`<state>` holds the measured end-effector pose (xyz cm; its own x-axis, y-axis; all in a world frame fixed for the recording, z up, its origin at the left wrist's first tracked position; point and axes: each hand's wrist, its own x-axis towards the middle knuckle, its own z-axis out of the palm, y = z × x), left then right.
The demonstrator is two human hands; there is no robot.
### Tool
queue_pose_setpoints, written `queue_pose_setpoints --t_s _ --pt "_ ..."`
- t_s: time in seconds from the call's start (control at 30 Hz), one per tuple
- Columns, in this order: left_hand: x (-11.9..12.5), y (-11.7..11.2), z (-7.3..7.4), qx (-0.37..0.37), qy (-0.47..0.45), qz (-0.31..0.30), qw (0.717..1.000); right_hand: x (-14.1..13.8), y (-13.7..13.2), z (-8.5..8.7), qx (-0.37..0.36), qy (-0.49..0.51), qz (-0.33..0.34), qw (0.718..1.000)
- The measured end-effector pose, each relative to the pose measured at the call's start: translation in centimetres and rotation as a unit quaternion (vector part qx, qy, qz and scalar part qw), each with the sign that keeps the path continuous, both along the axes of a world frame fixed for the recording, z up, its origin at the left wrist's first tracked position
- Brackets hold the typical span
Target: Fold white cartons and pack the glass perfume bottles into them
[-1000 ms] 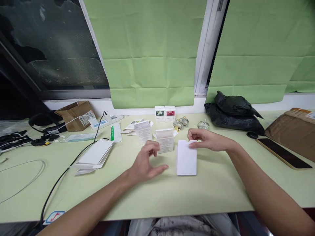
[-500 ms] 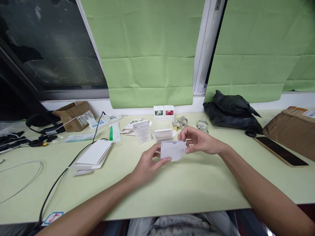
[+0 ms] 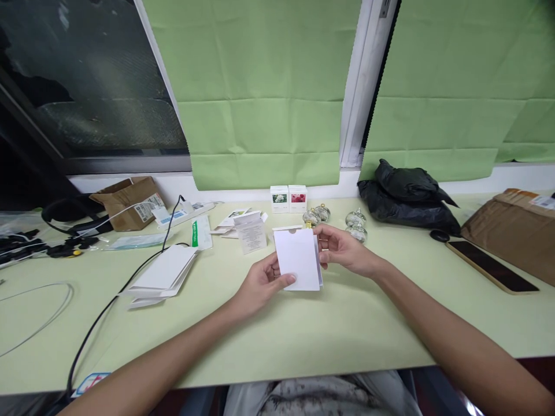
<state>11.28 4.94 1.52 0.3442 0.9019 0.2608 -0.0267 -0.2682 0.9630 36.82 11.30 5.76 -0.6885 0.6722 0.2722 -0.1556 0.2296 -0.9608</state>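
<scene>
A plain white folding carton (image 3: 298,263) with a small notch in its top edge is held up over the table. My left hand (image 3: 262,283) grips its lower left side, thumb across the front and fingers behind. At the upper right edge, my right hand (image 3: 344,249) pinches the carton, its fingertips partly hidden behind the panel. Just behind it, another white carton (image 3: 288,227) is mostly covered. A printed white carton (image 3: 251,234) stands to the left of that. Several glass jars with gold knobs (image 3: 321,213) sit beyond my right hand.
Two small boxes with flower pictures (image 3: 289,199) stand by the wall. Flattened white cartons (image 3: 167,268) and a black cable (image 3: 104,315) lie left. To the right are a black plastic bag (image 3: 405,202), a phone (image 3: 492,266) and a brown parcel (image 3: 515,231).
The carton has tilted upright, so its broad front now faces me and looks taller. My right hand has shifted slightly left along with its edge.
</scene>
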Motion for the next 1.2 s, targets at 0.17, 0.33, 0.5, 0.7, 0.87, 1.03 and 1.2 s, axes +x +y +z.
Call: queue_pose_setpoints --t_s 0.17,0.33,0.5,0.7,0.87,1.03,1.2 --pt "-0.6 0.5 -0.3 -0.019 -0.014 -0.019 1.000 -0.5 -0.1 -0.6 0.038 -0.020 -0.023 0.999" --pt "-0.9 0.5 -0.3 -0.020 -0.015 -0.024 0.999 -0.7 -0.5 -0.4 0.043 -0.031 -0.037 0.998" --pt "-0.9 0.4 -0.3 -0.022 -0.003 -0.004 1.000 0.0 -1.0 0.4 0.088 -0.033 -0.105 0.990" --pt "-0.7 0.3 0.1 -0.016 -0.025 0.022 0.999 1.0 -2.0 2.1 0.209 -0.188 -0.061 0.958" --pt "-0.4 -0.1 0.4 -0.013 -0.024 0.018 0.999 0.5 -2.1 1.5 0.176 -0.207 -0.095 0.958" --pt "-0.3 0.1 0.0 -0.001 -0.032 -0.004 0.999 0.1 -2.2 1.0 0.166 -0.175 -0.089 0.966" --pt "-0.6 0.2 0.0 -0.004 -0.037 0.023 0.999 0.3 -2.2 1.7 0.102 -0.079 -0.029 0.991"
